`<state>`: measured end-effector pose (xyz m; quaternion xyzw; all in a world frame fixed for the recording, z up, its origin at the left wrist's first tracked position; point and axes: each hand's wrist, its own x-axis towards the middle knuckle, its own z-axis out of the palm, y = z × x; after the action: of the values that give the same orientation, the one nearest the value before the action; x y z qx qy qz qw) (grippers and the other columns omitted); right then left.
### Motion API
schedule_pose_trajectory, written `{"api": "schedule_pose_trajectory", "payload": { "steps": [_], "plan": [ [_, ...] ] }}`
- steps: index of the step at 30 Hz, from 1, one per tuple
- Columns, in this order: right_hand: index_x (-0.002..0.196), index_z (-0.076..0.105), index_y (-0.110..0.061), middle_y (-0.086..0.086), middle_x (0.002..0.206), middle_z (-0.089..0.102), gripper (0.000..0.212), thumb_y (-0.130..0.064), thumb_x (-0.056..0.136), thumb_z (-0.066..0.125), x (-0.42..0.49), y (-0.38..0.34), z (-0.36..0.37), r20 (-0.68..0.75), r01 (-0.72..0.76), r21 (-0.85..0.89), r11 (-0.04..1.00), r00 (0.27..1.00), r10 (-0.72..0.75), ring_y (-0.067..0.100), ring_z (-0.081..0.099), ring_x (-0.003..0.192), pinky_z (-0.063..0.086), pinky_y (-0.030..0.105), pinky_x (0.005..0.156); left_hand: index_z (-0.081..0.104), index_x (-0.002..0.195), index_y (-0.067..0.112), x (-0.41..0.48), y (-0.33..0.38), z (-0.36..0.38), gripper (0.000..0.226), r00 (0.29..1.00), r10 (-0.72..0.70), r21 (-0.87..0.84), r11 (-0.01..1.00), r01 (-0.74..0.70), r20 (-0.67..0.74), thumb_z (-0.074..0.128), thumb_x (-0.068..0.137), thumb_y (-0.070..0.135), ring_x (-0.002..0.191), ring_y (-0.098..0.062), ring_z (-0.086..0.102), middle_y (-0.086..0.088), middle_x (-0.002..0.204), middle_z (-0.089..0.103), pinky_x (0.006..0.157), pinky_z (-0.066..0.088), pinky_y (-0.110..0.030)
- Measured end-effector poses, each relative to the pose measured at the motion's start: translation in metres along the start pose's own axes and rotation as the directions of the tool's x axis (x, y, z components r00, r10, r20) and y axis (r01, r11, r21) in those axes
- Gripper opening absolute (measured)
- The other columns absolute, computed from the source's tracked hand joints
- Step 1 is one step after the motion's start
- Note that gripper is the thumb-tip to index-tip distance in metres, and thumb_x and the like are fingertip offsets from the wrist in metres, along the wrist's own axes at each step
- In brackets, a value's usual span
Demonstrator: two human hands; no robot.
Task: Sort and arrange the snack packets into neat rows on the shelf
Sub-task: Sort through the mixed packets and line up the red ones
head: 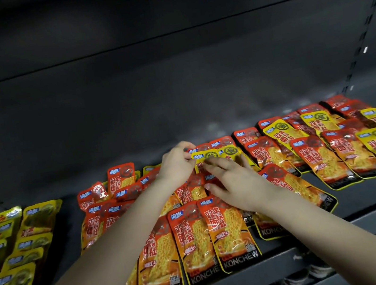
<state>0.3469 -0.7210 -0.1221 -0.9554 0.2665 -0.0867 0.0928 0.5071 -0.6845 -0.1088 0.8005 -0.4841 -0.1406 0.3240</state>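
Dim scene; glare on foil packets (194, 238); wide-angle edge warping.

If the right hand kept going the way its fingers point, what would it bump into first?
Probably the left hand, close ahead of the right hand and pinching the yellow packet under its fingers. Depth is unclear, so it might pass just beside.

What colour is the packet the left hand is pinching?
Yellow foil snack packet with blue corner logo, pinched by left hand; head view.
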Motion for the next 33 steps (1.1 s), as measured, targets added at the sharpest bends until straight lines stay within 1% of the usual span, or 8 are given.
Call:
{"api": "schedule_pose_trajectory", "payload": {
  "steps": [5, 8, 11, 15, 18, 24, 28, 33],
  "plan": [
    [0.147, 0.026, -0.019, -0.003, 0.154, 0.020, 0.056, -0.044, 0.097, 0.036, -0.001, 0.000, 0.001, 0.005, 0.001, 0.006, 1.000, 1.000, -0.001, 0.015, 0.018, 0.141, 0.005, 0.054, 0.114, 0.061, 0.106, 0.021, 0.004, -0.002, 0.009, 0.023, 0.998, -0.016, -0.069, 0.998, 0.012, -0.053, 0.062, 0.087, 0.007, 0.094, -0.019, 0.064, -0.003, 0.102, 0.070, 0.085, 0.052, -0.031],
    [0.147, 0.025, -0.020, -0.005, 0.154, 0.017, 0.056, -0.044, 0.097, 0.036, -0.002, 0.000, -0.003, 0.004, 0.000, 0.012, 1.000, 1.000, 0.000, 0.015, 0.017, 0.142, 0.004, 0.053, 0.114, 0.062, 0.100, 0.022, 0.006, -0.003, 0.010, 0.023, 0.994, -0.052, -0.197, 0.980, 0.032, -0.099, 0.063, 0.086, 0.004, 0.096, -0.019, 0.064, -0.003, 0.101, 0.069, 0.084, 0.053, -0.032],
    [0.147, 0.026, -0.020, -0.008, 0.155, 0.015, 0.056, -0.043, 0.097, 0.037, -0.003, 0.000, -0.008, -0.026, 0.015, 0.019, 1.000, 1.000, -0.014, 0.012, 0.017, 0.141, 0.003, 0.052, 0.114, 0.061, 0.093, 0.023, 0.003, -0.003, 0.005, 0.024, 0.984, -0.100, -0.404, 0.914, 0.034, -0.144, 0.063, 0.085, 0.000, 0.094, -0.022, 0.066, -0.002, 0.096, 0.068, 0.083, 0.056, -0.042],
    [0.146, 0.029, -0.020, -0.010, 0.155, 0.014, 0.054, -0.042, 0.097, 0.038, 0.001, -0.003, -0.018, -0.055, 0.047, 0.035, 0.998, 0.997, -0.045, 0.011, 0.019, 0.141, 0.004, 0.053, 0.114, 0.058, 0.096, 0.017, -0.003, 0.004, -0.011, 0.021, 0.970, -0.147, -0.590, 0.807, 0.006, -0.191, 0.057, 0.090, -0.003, 0.093, -0.026, 0.067, -0.007, 0.100, 0.065, 0.075, 0.059, -0.041],
    [0.146, 0.029, -0.021, -0.008, 0.155, 0.015, 0.054, -0.042, 0.097, 0.038, 0.008, -0.010, -0.027, -0.072, 0.076, 0.028, 0.997, 0.995, -0.074, 0.012, 0.019, 0.141, 0.005, 0.054, 0.114, 0.057, 0.095, 0.017, -0.006, 0.004, -0.031, 0.021, 0.944, -0.160, -0.608, 0.792, -0.052, -0.290, 0.058, 0.089, -0.003, 0.094, -0.026, 0.067, -0.009, 0.103, 0.064, 0.075, 0.059, -0.042],
    [0.145, 0.031, -0.021, -0.007, 0.153, 0.017, 0.053, -0.041, 0.096, 0.039, 0.026, -0.042, -0.037, -0.080, 0.169, 0.061, 0.984, 0.983, -0.164, 0.013, 0.021, 0.140, 0.010, 0.054, 0.113, 0.054, 0.086, 0.021, -0.021, -0.007, -0.084, 0.027, 0.857, -0.207, -0.640, 0.749, -0.171, -0.472, 0.058, 0.087, -0.005, 0.094, -0.025, 0.065, -0.006, 0.094, 0.062, 0.073, 0.058, -0.038],
    [0.145, 0.030, -0.020, -0.005, 0.153, 0.017, 0.053, -0.040, 0.097, 0.039, 0.036, -0.074, -0.038, -0.085, 0.239, 0.071, 0.968, 0.969, -0.233, 0.015, 0.022, 0.140, 0.010, 0.054, 0.114, 0.055, 0.088, 0.021, -0.037, -0.028, -0.116, 0.025, 0.825, -0.218, -0.623, 0.759, -0.192, -0.521, 0.059, 0.088, -0.004, 0.096, -0.027, 0.066, -0.011, 0.100, 0.064, 0.075, 0.058, -0.042],
    [0.144, 0.033, -0.017, -0.001, 0.144, 0.027, 0.053, -0.039, 0.096, 0.040, 0.043, -0.117, -0.030, -0.104, 0.312, 0.122, 0.942, 0.948, -0.301, 0.020, 0.040, 0.127, 0.017, 0.052, 0.114, 0.057, 0.093, 0.015, -0.063, -0.060, -0.148, 0.023, 0.790, -0.279, -0.619, 0.770, -0.155, -0.546, 0.060, 0.086, -0.006, 0.097, -0.025, 0.065, -0.008, 0.095, 0.065, 0.076, 0.058, -0.042]
  ]
}}
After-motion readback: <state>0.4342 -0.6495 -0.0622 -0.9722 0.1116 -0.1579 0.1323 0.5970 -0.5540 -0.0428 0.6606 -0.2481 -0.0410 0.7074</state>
